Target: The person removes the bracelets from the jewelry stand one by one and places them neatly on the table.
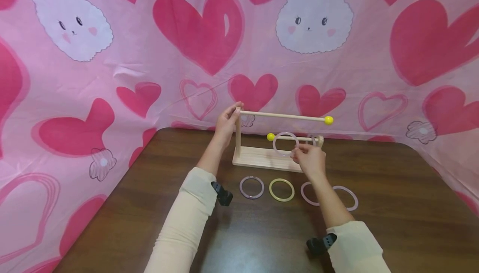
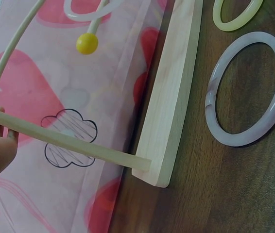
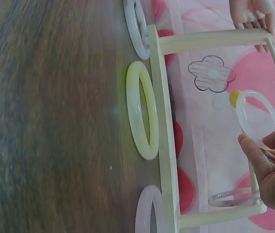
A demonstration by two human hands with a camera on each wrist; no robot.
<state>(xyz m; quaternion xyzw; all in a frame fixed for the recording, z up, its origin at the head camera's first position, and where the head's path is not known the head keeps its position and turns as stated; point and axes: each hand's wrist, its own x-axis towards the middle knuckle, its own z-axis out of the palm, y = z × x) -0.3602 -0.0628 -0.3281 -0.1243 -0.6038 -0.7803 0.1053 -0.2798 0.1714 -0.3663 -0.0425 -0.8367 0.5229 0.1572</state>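
Observation:
A wooden stand [image 1: 262, 158] has an upper rod [image 1: 284, 116] and a lower rod [image 1: 304, 139], each tipped with a yellow ball. My left hand [image 1: 226, 124] grips the top of its tall left post [image 1: 238, 135]. With thumb and fingertips, my right hand [image 1: 311, 160] pinches a pale pink bangle [image 3: 240, 112] by its near right edge. That bangle is held upright and overlaps the lower rod right beside its ball [image 1: 270, 137]. Another bangle [image 3: 225, 203] hangs on the same rod, close to the short right post [image 1: 320, 141]. The upper rod carries no bangle.
In front of the stand, a purple bangle [image 1: 252, 197], a yellow bangle [image 1: 281, 200] and two pinkish bangles, one partly under my right forearm [image 1: 302, 189], lie in a row on the dark wooden table [image 1: 149, 223]. A pink patterned cloth [image 1: 123, 69] hangs behind.

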